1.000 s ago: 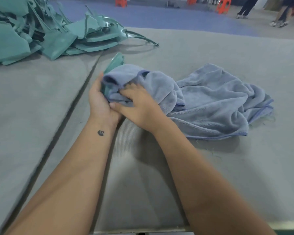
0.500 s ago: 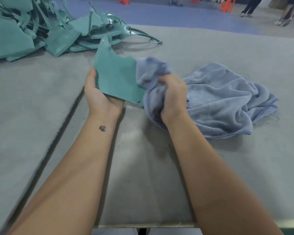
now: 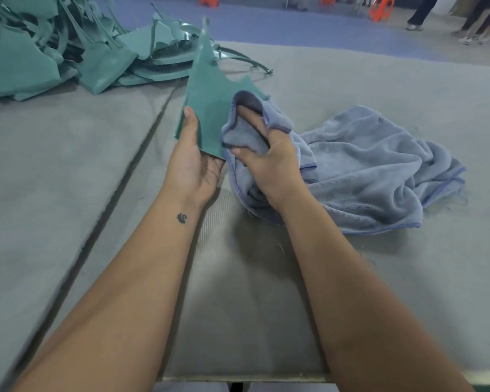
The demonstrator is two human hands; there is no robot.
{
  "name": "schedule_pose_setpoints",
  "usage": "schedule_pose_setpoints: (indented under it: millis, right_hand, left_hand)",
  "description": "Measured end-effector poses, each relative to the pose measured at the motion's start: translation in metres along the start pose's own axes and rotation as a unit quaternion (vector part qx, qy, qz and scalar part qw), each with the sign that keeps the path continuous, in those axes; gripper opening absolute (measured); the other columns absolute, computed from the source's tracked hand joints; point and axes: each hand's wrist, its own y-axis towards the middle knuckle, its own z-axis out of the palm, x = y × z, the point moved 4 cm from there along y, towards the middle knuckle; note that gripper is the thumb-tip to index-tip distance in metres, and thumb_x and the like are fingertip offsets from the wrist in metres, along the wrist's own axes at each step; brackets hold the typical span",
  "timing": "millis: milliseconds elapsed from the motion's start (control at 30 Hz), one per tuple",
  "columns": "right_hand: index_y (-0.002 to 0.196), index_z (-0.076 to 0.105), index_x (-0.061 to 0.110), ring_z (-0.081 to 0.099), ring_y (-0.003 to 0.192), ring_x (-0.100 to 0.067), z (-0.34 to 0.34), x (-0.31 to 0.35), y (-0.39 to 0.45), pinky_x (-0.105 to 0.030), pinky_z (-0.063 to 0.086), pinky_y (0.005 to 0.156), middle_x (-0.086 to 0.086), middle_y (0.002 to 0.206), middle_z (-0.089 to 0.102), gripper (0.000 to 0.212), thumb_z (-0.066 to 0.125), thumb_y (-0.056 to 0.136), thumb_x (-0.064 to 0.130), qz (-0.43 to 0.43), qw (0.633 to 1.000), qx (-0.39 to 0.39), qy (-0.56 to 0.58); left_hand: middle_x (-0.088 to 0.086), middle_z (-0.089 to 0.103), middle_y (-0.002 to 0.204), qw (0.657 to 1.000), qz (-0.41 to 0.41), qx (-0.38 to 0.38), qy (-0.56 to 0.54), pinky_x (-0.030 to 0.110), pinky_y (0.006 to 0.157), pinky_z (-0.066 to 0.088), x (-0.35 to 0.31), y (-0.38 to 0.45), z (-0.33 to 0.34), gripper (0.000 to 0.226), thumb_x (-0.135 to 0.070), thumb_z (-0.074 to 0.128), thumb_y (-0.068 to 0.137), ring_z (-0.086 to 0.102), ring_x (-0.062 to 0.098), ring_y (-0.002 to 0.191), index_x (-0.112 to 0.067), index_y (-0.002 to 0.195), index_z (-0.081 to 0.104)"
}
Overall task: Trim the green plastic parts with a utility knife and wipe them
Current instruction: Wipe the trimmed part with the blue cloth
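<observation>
Left hand (image 3: 193, 162) grips green plastic part (image 3: 210, 91) by its lower edge, part rising upright from palm. Right hand (image 3: 269, 157) clenches bunched blue towel (image 3: 365, 171) against part's right face. Pile of green parts (image 3: 68, 52) well beyond left hand.

grey felt table (image 3: 379, 278), dark seam (image 3: 119, 188) left | orange stools (image 3: 381, 7) beyond far edge | bystanders' legs (image 3: 475, 18) far right

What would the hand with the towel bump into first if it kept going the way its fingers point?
Probably the green plastic part; the right hand, bunching the blue towel, points up-left at it.
</observation>
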Motion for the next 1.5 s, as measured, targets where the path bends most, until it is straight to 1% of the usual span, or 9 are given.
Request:
schedule_pose_setpoints:
  millis: [100,367,533,733,867,1033,1233,1333,1500]
  right_hand:
    - [0.13,0.054,-0.001,0.06,0.102,-0.013,-0.003,0.001,0.003,-0.026,0.048,0.099,-0.011,0.114,0.062,0.04,0.048,0.092,-0.01,0.002,0.998,-0.063,0.01]
    - [0.123,0.057,0.022,0.064,0.08,-0.018,-0.033,-0.028,0.002,-0.03,0.054,0.076,0.0,0.087,0.065,0.026,0.05,0.1,0.031,0.271,0.885,-0.238,0.294]
    - [0.1,0.06,0.01,0.056,0.072,-0.014,0.0,-0.012,0.003,-0.024,0.049,0.069,-0.002,0.074,0.06,0.011,0.05,0.097,0.006,0.117,0.978,-0.059,0.16]
    - [0.072,0.054,0.02,0.048,0.056,-0.004,-0.015,-0.012,0.004,-0.019,0.042,0.056,0.015,0.057,0.054,0.029,0.045,0.09,-0.001,0.102,0.984,-0.126,0.073]
    - [0.085,0.059,0.012,0.052,0.064,-0.014,-0.019,-0.012,0.003,-0.026,0.045,0.061,-0.001,0.072,0.058,0.025,0.041,0.083,-0.005,0.122,0.978,-0.135,0.105]
    - [0.129,0.052,0.003,0.064,0.088,-0.032,-0.022,-0.015,0.003,-0.036,0.056,0.074,-0.022,0.113,0.063,0.053,0.032,0.084,-0.016,0.183,0.924,-0.182,0.281]
    - [0.097,0.05,0.017,0.053,0.053,-0.011,-0.024,-0.021,0.001,-0.025,0.047,0.054,0.002,0.066,0.057,0.038,0.027,0.086,-0.011,0.189,0.832,-0.213,0.476]
    - [0.105,0.05,0.015,0.06,0.067,-0.016,-0.024,-0.025,0.001,-0.028,0.054,0.066,0.0,0.077,0.058,0.028,0.034,0.089,-0.001,0.202,0.8,-0.203,0.527]
    - [0.141,0.041,0.011,0.064,0.099,-0.027,-0.008,-0.017,0.006,-0.033,0.056,0.083,-0.016,0.119,0.061,0.051,0.049,0.094,-0.004,0.187,0.872,-0.147,0.428]
  left_hand:
    - [0.01,0.074,0.103,0.999,-0.015,-0.031,0.002,0.032,0.081,0.058,0.0,0.002,-0.003,0.045,-0.04,0.033,0.104,0.071,0.02,0.095,-0.007,0.115,0.061]
    - [0.01,0.067,0.122,0.995,0.017,-0.095,0.021,0.043,0.083,0.057,-0.011,0.006,-0.015,0.06,-0.057,0.029,0.099,0.066,0.027,0.109,-0.016,0.135,0.052]
    - [0.013,0.061,0.131,0.997,0.022,-0.066,-0.031,0.038,0.084,0.057,-0.006,0.006,-0.006,0.065,-0.057,0.021,0.1,0.065,0.027,0.109,-0.013,0.142,0.045]
    - [-0.001,0.074,0.103,0.991,0.054,-0.073,0.101,0.037,0.076,0.058,-0.021,0.004,-0.016,0.022,-0.024,0.051,0.098,0.071,0.019,0.092,-0.024,0.117,0.062]
    - [-0.009,0.074,0.085,0.928,0.065,-0.087,0.356,0.03,0.064,0.057,-0.031,0.006,-0.024,0.011,-0.017,0.06,0.094,0.07,0.011,0.079,-0.025,0.096,0.067]
    - [-0.005,0.074,0.076,0.938,0.015,-0.054,0.343,0.029,0.066,0.058,-0.018,0.007,-0.02,0.011,-0.011,0.056,0.096,0.071,0.011,0.072,-0.013,0.091,0.066]
    - [-0.004,0.075,0.078,0.962,0.045,-0.064,0.264,0.032,0.066,0.059,-0.01,0.004,-0.011,0.013,-0.007,0.055,0.096,0.072,0.014,0.074,-0.013,0.092,0.066]
    - [-0.003,0.076,0.084,0.976,0.063,-0.066,0.196,0.034,0.071,0.059,-0.011,0.006,-0.009,0.016,-0.004,0.051,0.097,0.072,0.015,0.081,-0.014,0.097,0.065]
    - [0.004,0.065,0.119,0.996,0.046,0.001,0.08,0.032,0.082,0.057,-0.002,0.005,0.002,0.037,-0.002,0.036,0.102,0.067,0.018,0.101,-0.012,0.137,0.044]
